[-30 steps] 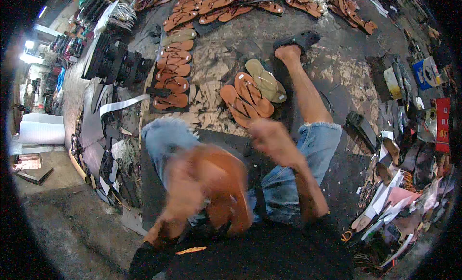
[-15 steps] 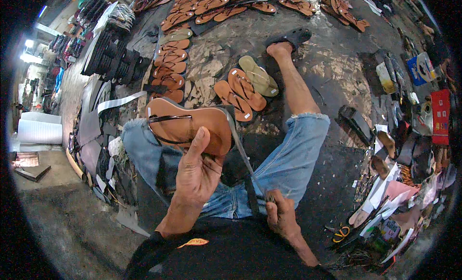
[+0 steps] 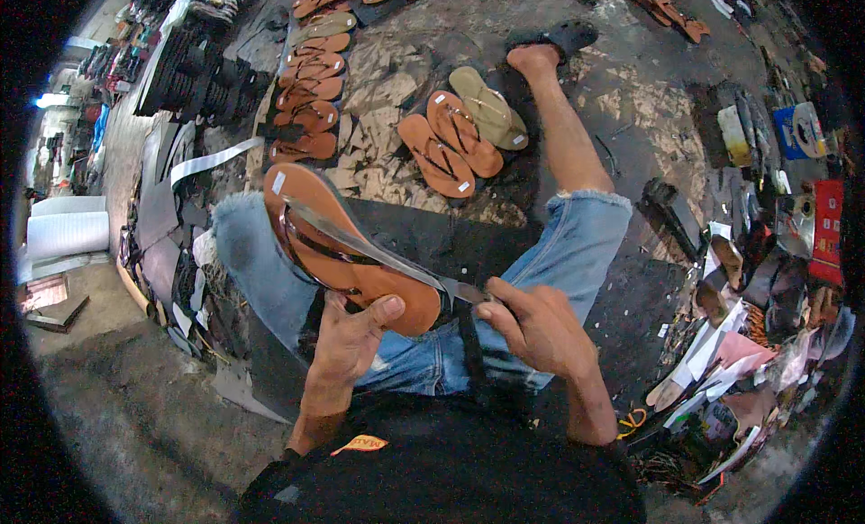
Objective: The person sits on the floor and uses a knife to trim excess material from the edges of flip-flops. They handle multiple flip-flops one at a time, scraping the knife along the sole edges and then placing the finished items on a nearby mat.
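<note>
A tan flip-flop (image 3: 396,290) with a dark glossy strap and a small white sticker is in my left hand (image 3: 351,339). The thumb presses on its footbed and the fingers wrap beneath. My right hand (image 3: 545,326) is closed round a knife (image 3: 464,291), whose long grey blade reaches left over the sandal along its right edge. Whether the blade touches the edge I cannot tell. Below the knife, a black strip (image 3: 471,344) hangs between my thighs. On the floor ahead lie two tan flip-flops (image 3: 437,154) and an olive one (image 3: 489,109).
A column of tan flip-flops (image 3: 308,89) lies at the far left, near a stack of black soles (image 3: 203,87). A pale strip (image 3: 212,161) curls by my left knee. Scraps (image 3: 721,362), a red box (image 3: 826,231) and a blue tin (image 3: 799,130) crowd the right side.
The knife has risen from beside my lap and now lies across the flip-flop. My right hand has moved up; my left hand has turned the sandal so its toe points up-left.
</note>
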